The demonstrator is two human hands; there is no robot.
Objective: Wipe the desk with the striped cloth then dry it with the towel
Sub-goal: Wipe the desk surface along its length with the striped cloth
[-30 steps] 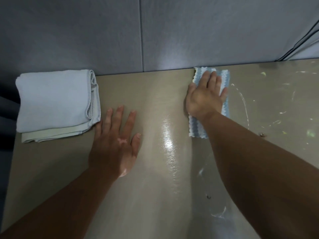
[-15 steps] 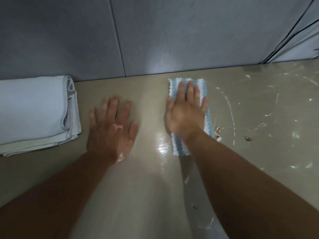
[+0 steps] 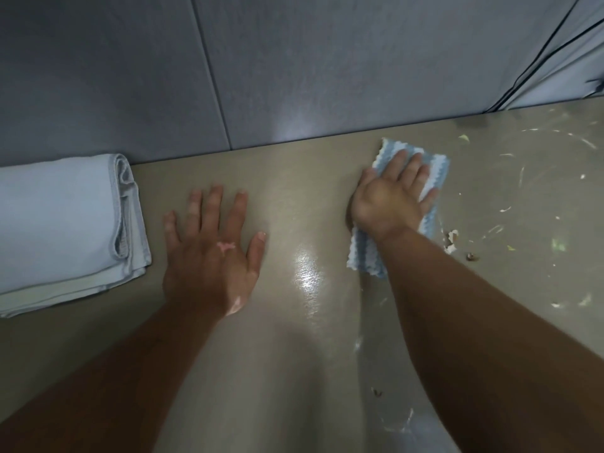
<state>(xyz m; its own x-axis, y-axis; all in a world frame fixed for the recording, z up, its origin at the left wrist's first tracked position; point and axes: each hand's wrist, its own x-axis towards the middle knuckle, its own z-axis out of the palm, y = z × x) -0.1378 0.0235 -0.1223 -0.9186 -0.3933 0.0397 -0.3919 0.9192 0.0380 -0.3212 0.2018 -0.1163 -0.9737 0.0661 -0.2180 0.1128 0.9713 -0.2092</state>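
Head view: right hand (image 3: 390, 199) flat, fingers straight, pressing the blue-and-white striped cloth (image 3: 366, 256) onto the beige desk (image 3: 284, 371), near the back edge. Left hand (image 3: 209, 253) palm-down on the desk, fingers spread, holding nothing. Folded pale towel (image 3: 62, 223) lies at the left edge, just beside the left hand, not touching. Wet sheen between the hands. White smears and crumbs (image 3: 452, 240) right of the cloth. Grey wall panel (image 3: 294, 67) behind; black cable (image 3: 536, 63) at upper right.
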